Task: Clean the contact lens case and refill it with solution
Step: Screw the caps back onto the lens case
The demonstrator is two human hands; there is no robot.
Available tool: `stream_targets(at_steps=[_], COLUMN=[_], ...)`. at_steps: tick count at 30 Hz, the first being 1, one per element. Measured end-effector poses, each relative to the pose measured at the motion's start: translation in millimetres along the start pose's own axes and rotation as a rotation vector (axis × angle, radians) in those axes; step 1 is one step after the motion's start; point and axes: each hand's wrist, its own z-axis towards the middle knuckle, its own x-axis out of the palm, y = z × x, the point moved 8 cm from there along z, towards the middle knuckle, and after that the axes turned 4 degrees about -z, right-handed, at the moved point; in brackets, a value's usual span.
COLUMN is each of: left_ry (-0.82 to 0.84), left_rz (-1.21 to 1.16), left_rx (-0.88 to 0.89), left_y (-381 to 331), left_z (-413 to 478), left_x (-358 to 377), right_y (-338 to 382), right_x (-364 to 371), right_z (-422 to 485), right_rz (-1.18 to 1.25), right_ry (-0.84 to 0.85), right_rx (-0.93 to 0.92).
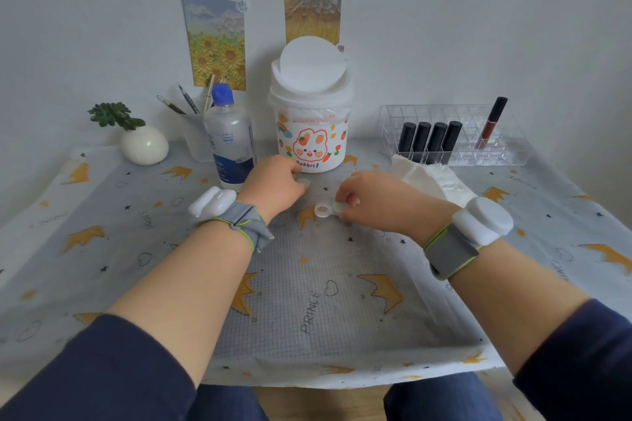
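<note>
The contact lens case (327,209) lies flat on the desk (342,301) between the two hands, its long axis running left to right. Its left well stands uncapped, a pale open ring; the right well is under the right hand (372,199), whose grip is pinched on a pale green cap (338,207) seated there or just above it; which, I cannot tell. The left hand (273,181), just left of and behind the case, has its grip closed on a second green cap (302,181). The right hand is nearer the case. The solution bottle (229,140) stands behind the left hand.
</note>
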Motion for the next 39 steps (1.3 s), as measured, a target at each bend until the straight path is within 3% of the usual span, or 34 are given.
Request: stream_targets(at_steps=[10, 22, 39], left_ry=[0.007, 0.059, 0.138], left_rz=[0.137, -0.077, -0.018], left_rx=[0.042, 0.095, 0.126], left_y=[-9.2, -24.2, -28.5], left_z=[2.7, -15.7, -26.0], left_x=[4.5, 2.2, 11.8], right_y=[-1.6, 0.2, -0.2], right_x=[0.8, 2.9, 3.2], right_z=[-0.7, -2.4, -3.1], right_rz=[0.022, 0.005, 0.013], right_ry=[-0.012, -0.009, -0.029], right_rx=[-0.009, 0.019, 0.032])
